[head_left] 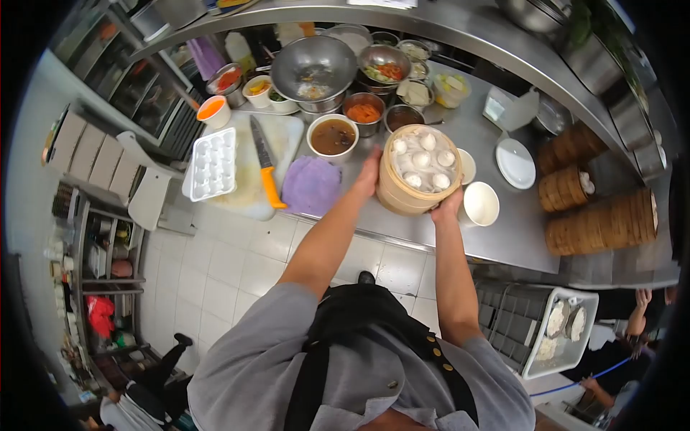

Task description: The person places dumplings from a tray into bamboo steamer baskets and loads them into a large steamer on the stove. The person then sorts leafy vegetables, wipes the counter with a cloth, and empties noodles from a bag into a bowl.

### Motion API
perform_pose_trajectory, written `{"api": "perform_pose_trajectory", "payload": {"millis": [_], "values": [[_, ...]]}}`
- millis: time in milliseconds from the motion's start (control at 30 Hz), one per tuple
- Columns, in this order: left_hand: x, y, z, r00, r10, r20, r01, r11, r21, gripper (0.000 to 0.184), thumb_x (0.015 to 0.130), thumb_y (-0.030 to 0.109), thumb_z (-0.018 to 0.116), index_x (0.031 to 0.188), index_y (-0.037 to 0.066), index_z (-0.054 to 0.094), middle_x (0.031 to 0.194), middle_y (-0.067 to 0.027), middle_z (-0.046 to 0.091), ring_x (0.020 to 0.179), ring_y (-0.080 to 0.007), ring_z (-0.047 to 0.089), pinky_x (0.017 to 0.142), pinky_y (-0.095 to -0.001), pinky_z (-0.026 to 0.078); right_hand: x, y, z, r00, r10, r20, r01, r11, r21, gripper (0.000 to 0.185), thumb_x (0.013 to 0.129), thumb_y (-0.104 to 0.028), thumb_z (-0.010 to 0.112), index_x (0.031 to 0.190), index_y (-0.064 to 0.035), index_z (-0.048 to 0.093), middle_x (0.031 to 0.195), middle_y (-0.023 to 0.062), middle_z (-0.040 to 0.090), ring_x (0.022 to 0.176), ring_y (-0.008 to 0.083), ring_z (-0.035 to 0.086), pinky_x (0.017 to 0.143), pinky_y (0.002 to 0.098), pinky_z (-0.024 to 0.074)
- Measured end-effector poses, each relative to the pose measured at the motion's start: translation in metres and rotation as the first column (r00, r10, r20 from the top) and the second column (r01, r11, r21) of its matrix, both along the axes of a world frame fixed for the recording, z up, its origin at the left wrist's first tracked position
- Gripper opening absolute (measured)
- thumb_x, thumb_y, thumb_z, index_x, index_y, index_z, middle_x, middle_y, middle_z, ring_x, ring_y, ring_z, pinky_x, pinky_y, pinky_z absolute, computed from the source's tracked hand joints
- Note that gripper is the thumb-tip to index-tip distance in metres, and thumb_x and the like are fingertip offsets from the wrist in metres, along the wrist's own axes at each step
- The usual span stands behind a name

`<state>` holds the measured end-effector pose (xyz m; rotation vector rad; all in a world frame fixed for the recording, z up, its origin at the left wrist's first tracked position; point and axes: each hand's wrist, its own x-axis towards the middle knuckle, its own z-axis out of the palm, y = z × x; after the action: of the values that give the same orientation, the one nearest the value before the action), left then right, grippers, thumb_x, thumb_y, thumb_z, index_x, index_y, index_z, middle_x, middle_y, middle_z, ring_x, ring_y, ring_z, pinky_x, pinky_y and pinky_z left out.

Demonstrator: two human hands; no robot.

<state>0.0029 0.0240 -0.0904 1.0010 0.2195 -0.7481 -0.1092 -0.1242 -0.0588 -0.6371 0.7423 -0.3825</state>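
Observation:
Between my two hands is a round bamboo steamer (402, 194), its top uncovered, with several white dumplings (420, 159) inside. My left hand (369, 172) is closed against its left side. The right hand (448, 206) grips it at the lower right, fingers partly hidden beneath. Two white paper cups (480, 204) stand just right of the steamer. To its left are a bowl of brown sauce (333, 136) and a folded purple cloth (312, 185).
A knife with an orange handle (269, 183) lies on the cutting board (287, 136) beside a white moulded tray (213, 164). Metal bowls of ingredients (363, 109) line the back. Stacked bamboo steamers (600, 224) stand at right, below an overhead shelf (460, 39). Other people are at the lower corners.

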Motion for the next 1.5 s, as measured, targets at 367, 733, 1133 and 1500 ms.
{"api": "perform_pose_trajectory", "payload": {"millis": [367, 733, 1133, 1500], "values": [[-0.022, 0.018, -0.072, 0.997, 0.055, -0.057, -0.06, 0.995, -0.083, 0.063, 0.093, 0.057, 0.025, 0.124, 0.008, 0.05, 0.12, -0.0094, 0.057, 0.112, -0.023, 0.054, 0.095, -0.0365, 0.043, -0.008, -0.002, -0.049, 0.992, 0.079, 0.099, -0.08, 0.997, 0.008, 0.049, 0.095, -0.039, 0.035, 0.128, -0.0037, 0.046, 0.121, 0.0113, 0.055, 0.109, 0.0262, 0.054, 0.092, 0.0412, 0.0473], [-0.094, 0.117, 0.022, 0.946, 0.299, -0.127, -0.319, 0.929, -0.189, 0.05, 0.09, 0.045, 0.046, 0.118, 0.005, 0.056, 0.116, -0.0079, 0.06, 0.104, -0.019, 0.057, 0.092, -0.0345, 0.045, -0.041, 0.081, 0.057, 0.928, 0.333, 0.167, -0.354, 0.929, 0.111, 0.049, 0.094, -0.035, 0.032, 0.132, -0.0054, 0.042, 0.129, 0.0141, 0.05, 0.115, 0.0312, 0.051, 0.094, 0.0454, 0.0468], [-0.208, 0.366, 0.055, 0.629, 0.743, -0.226, -0.767, 0.547, -0.336, 0.04, 0.091, 0.032, 0.049, 0.12, 0.004, 0.052, 0.107, -0.0127, 0.061, 0.094, -0.0262, 0.061, 0.085, -0.04, 0.053, 0.019, 0.299, 0.009, 0.456, 0.89, -0.003, -0.846, 0.432, -0.314, 0.047, 0.095, -0.037, 0.045, 0.127, -0.0025, 0.042, 0.111, 0.0128, 0.055, 0.092, 0.0208, 0.058, 0.074, 0.0321, 0.049], [-0.189, 0.605, 0.055, 0.588, 0.786, -0.193, -0.798, 0.524, -0.298, 0.043, 0.091, 0.034, 0.048, 0.122, 0.004, 0.05, 0.111, -0.0131, 0.06, 0.099, -0.0271, 0.06, 0.088, -0.0399, 0.051, 0.15, 0.49, -0.045, 0.615, 0.653, -0.442, -0.75, 0.657, -0.072, 0.033, 0.085, -0.013, 0.047, 0.115, -0.0077, 0.035, 0.083, 0.0192, 0.057, 0.05, 0.0265, 0.057, 0.036, 0.0304, 0.0427]]}}
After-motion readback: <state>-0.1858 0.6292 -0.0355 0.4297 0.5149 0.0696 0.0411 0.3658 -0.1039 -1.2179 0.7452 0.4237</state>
